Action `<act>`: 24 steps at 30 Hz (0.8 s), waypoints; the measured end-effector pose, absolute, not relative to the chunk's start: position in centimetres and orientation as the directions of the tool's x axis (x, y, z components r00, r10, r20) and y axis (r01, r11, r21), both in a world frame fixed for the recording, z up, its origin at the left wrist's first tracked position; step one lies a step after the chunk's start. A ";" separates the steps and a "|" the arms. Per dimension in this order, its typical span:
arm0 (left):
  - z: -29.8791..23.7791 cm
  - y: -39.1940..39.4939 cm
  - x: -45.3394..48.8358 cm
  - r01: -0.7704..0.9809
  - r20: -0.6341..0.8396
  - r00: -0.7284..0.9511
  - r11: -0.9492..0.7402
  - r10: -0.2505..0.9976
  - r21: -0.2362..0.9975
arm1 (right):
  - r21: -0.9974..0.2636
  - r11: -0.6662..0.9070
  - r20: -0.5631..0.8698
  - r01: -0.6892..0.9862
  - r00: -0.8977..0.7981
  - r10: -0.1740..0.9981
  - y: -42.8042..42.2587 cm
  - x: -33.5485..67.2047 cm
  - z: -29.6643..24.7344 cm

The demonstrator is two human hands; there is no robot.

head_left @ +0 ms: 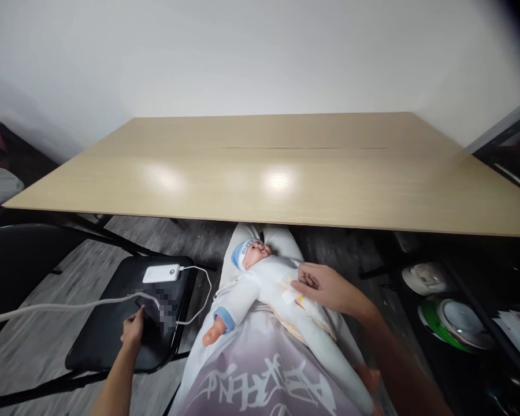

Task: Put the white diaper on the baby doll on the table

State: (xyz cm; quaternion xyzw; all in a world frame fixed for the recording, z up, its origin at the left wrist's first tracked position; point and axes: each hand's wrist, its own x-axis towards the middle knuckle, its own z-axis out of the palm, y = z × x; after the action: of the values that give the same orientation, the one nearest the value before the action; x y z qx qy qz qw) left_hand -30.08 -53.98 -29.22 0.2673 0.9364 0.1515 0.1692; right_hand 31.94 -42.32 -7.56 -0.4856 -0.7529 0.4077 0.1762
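A baby doll (271, 280) in a white outfit with blue cuffs and a blue-and-white hat lies face up across the lap. My right hand (323, 284) rests at the doll's chest with its fingers curled in. A small white flap (288, 296) shows beside the thumb, but what the fingers hold is hidden. To the left, my left hand (132, 328) has its fingers closed at the near edge of a phone (158, 309), whose screen is blurred out. That phone lies on a black chair seat (108, 329).
A white power bank (161, 273) on the chair joins the phone by a white cable (210, 286). A thicker pale cable (60, 309) crosses from the left. The wooden table (277, 190) spans ahead, above the knees. Dark shelving at right holds a green-and-white container (455, 326).
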 end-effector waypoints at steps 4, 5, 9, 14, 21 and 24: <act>-29.0 -54.0 -29.7 0.326 -0.302 -0.846 0.874 0.440 0.361 | -0.739 0.329 -0.061 0.588 -0.544 0.837 -42.5 30.0 -5.4; -28.9 -54.0 -29.6 0.309 -0.311 -0.849 0.879 0.427 0.362 | -0.744 0.346 -0.058 0.571 -0.572 0.818 -42.6 29.7 -4.9; -28.8 -54.1 -29.3 0.264 -0.330 -0.857 0.887 0.396 0.379 | -0.828 0.343 -0.053 0.443 -0.671 0.740 -43.2 28.0 -3.0; -28.8 -54.0 -29.1 0.221 -0.353 -0.863 0.898 0.362 0.382 | -0.850 0.365 0.043 0.379 -0.642 0.766 -42.4 27.8 -3.7; -29.1 -53.9 -29.1 0.212 -0.336 -0.875 0.899 0.349 0.383 | -0.799 0.087 -0.272 0.595 -0.486 0.831 -44.2 36.4 -5.2; -29.2 -53.7 -29.2 0.228 -0.325 -0.877 0.901 0.354 0.369 | -0.782 -0.209 -0.496 0.587 -0.382 0.780 -47.2 39.7 -5.1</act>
State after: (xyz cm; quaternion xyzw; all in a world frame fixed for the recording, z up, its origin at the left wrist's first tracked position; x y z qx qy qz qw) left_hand -29.23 -53.67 -29.22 0.1523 0.9551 0.1618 0.1960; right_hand 39.73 -47.22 -5.11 -0.5489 -0.6227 0.5507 0.0873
